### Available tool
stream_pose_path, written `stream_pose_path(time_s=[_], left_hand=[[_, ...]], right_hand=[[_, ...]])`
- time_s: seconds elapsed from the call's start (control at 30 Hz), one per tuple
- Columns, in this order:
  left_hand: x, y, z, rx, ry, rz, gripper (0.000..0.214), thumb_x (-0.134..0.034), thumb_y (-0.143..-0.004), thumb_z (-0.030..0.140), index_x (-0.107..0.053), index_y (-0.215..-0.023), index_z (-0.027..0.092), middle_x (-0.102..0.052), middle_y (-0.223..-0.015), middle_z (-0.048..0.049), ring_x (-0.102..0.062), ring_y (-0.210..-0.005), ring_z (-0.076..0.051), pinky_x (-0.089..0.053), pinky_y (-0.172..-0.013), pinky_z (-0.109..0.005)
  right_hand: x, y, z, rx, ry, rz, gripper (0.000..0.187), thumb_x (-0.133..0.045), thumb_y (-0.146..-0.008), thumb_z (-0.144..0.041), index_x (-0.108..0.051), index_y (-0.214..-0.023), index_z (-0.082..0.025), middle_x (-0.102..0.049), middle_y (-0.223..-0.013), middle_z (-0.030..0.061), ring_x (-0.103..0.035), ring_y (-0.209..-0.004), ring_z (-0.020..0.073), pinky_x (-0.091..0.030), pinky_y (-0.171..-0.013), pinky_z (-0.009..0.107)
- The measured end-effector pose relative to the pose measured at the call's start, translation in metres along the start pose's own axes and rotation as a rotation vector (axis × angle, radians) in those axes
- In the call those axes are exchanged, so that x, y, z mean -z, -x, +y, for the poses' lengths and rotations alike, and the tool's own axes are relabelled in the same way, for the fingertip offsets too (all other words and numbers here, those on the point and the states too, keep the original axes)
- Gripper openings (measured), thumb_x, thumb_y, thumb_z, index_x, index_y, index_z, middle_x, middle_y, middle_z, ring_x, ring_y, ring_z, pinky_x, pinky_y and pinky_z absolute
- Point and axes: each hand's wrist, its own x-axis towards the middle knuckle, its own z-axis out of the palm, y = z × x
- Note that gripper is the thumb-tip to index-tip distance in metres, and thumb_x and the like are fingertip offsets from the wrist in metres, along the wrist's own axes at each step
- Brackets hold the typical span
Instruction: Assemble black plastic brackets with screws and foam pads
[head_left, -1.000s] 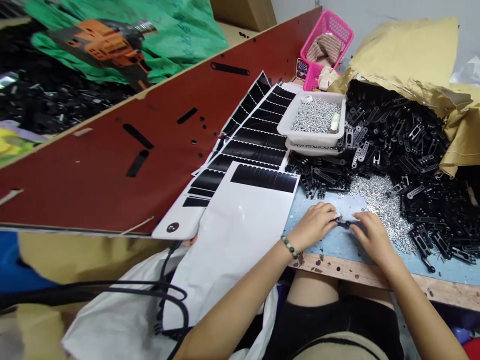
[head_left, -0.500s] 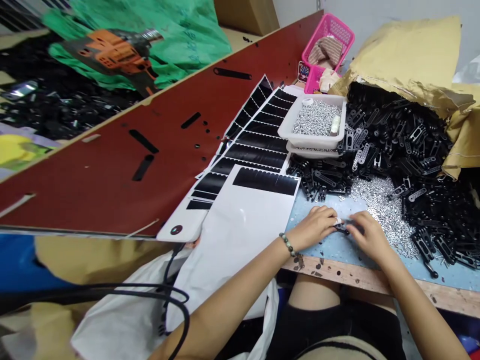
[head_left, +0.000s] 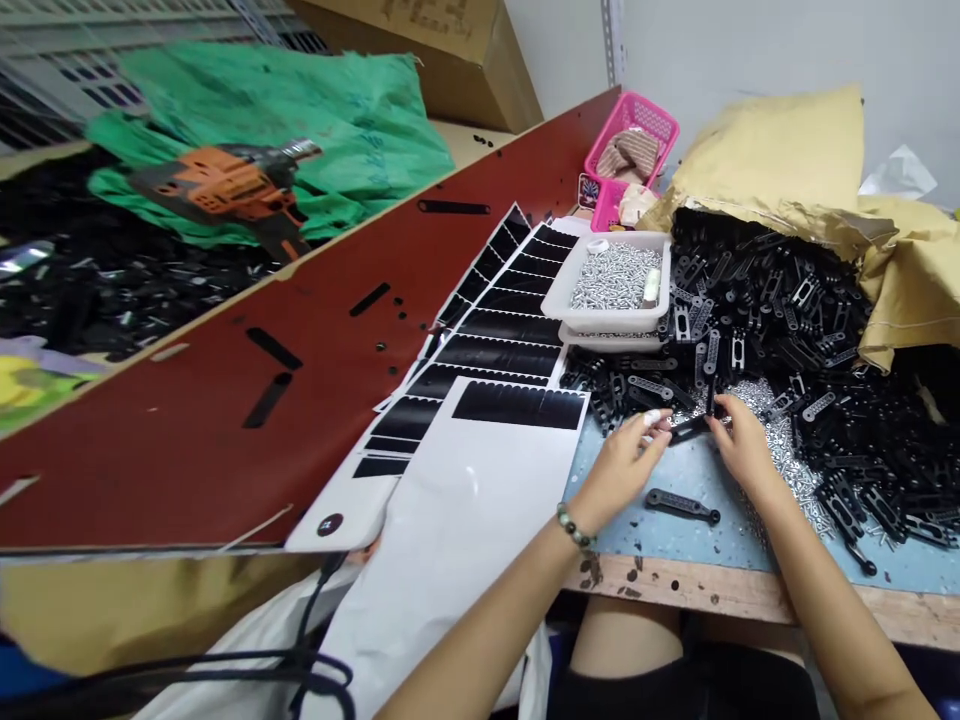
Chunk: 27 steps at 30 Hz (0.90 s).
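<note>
My left hand, with a bead bracelet at the wrist and a white wrap on one finger, reaches to the front edge of the pile. Its thumb and fingers are apart beside the left end of a black plastic bracket; I cannot tell whether they touch it. My right hand pinches a narrow black plastic piece that stands roughly upright at the pile's edge. Nearer to me, a black bracket with a round-ended arm lies alone on the blue mat.
Black parts heap up at the right, around loose silver screws. White tubs of screws stand behind. Sheets with black strips lie left, beside a red board. Beyond it rests an orange power tool.
The black bracket that was between my hands now lies on the mat. Both hands have moved forward to the pile, and my right hand has taken hold of a narrow piece. The view has tilted up.
</note>
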Motion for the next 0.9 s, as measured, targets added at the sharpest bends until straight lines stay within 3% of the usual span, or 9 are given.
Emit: stream_pose_path(time_s=[0.13,0.23,0.3,0.4,0.5,0.6,0.7,0.8,0.9], left_hand=[[-0.014,-0.028,0.012,-0.251,-0.139,-0.076,0.052,-0.056,-0.086,0.024,-0.041,-0.135,0.021,-0.048,-0.138,-0.0111,-0.044,-0.129,-0.025,-0.037,-0.109,-0.045],[-0.029,-0.035,0.019,-0.353,-0.246,-0.209,0.044,-0.052,-0.084,0.015,-0.048,-0.128,0.021,-0.055,-0.132,-0.0096,-0.05,-0.124,-0.025,-0.034,-0.11,-0.048],[-0.035,-0.036,0.018,-0.277,-0.241,-0.254,0.031,-0.046,-0.088,0.018,-0.054,-0.117,0.02,-0.065,-0.116,-0.0086,-0.061,-0.107,-0.024,-0.045,-0.098,-0.043],[-0.038,-0.035,0.011,-0.142,-0.151,-0.303,0.025,-0.042,-0.092,0.032,-0.057,-0.109,0.02,-0.067,-0.106,-0.0075,-0.064,-0.097,-0.024,-0.05,-0.085,-0.036],[-0.04,-0.038,0.001,-0.063,-0.059,-0.339,0.031,-0.041,-0.092,0.041,-0.058,-0.106,0.02,-0.067,-0.103,-0.0068,-0.063,-0.097,-0.023,-0.05,-0.083,-0.034],[-0.041,-0.045,-0.004,0.052,0.007,-0.323,0.033,-0.037,-0.092,0.044,-0.058,-0.1,0.02,-0.066,-0.087,-0.0046,-0.062,-0.085,-0.021,-0.05,-0.074,-0.033],[-0.039,-0.05,-0.007,0.135,0.062,-0.325,0.027,-0.048,-0.085,0.046,-0.055,-0.089,0.02,-0.062,-0.078,-0.0012,-0.059,-0.074,-0.019,-0.048,-0.067,-0.031],[-0.037,-0.05,-0.006,0.198,0.205,-0.321,0.027,-0.056,-0.079,0.043,-0.05,-0.091,0.02,-0.061,-0.08,0.0,-0.06,-0.071,-0.017,-0.046,-0.061,-0.027],[-0.039,-0.048,0.0,0.232,0.258,-0.337,0.028,-0.05,-0.083,0.039,-0.047,-0.105,0.02,-0.054,-0.065,0.0047,-0.056,-0.059,-0.015,-0.042,-0.053,-0.025]], right_hand=[[0.022,0.026,-0.015,0.045,-0.159,-0.144,0.026,-0.041,-0.092,-0.028,-0.056,-0.113,-0.021,-0.065,-0.106,0.0075,-0.062,-0.095,0.0196,-0.049,-0.083,0.034],[0.045,0.031,-0.011,0.022,-0.198,-0.242,0.03,-0.045,-0.091,-0.03,-0.049,-0.121,-0.022,-0.066,-0.1,0.0047,-0.063,-0.081,0.0161,-0.051,-0.075,0.03],[0.073,0.026,0.008,-0.048,-0.069,-0.091,0.037,-0.048,-0.09,-0.03,-0.044,-0.125,-0.02,-0.066,-0.098,0.0057,-0.063,-0.078,0.0159,-0.05,-0.073,0.03],[0.126,0.009,0.053,-0.272,0.367,0.332,0.032,-0.042,-0.091,-0.028,-0.051,-0.119,-0.014,-0.064,-0.093,0.0109,-0.061,-0.08,0.0197,-0.048,-0.079,0.035],[0.16,-0.011,0.091,-0.32,0.481,0.323,0.037,-0.056,-0.081,-0.02,-0.056,-0.117,-0.012,-0.061,-0.106,0.017,-0.058,-0.094,0.0259,-0.044,-0.088,0.041],[0.158,-0.026,0.105,-0.3,0.524,0.139,0.039,-0.062,-0.072,-0.012,-0.063,-0.111,-0.017,-0.061,-0.108,0.0121,-0.06,-0.091,0.0244,-0.047,-0.084,0.038],[0.148,-0.029,0.105,-0.241,0.601,0.04,0.031,-0.057,-0.077,-0.011,-0.067,-0.105,-0.019,-0.062,-0.108,0.0109,-0.061,-0.09,0.0234,-0.047,-0.083,0.038],[0.149,-0.023,0.102,-0.165,0.595,0.08,0.027,-0.052,-0.084,-0.019,-0.067,-0.106,-0.017,-0.063,-0.103,0.0116,-0.06,-0.094,0.0249,-0.047,-0.086,0.04],[0.15,-0.012,0.088,-0.113,0.391,0.189,0.033,-0.046,-0.089,-0.026,-0.061,-0.117,-0.016,-0.063,-0.104,0.0115,-0.059,-0.097,0.0237,-0.047,-0.088,0.04]])
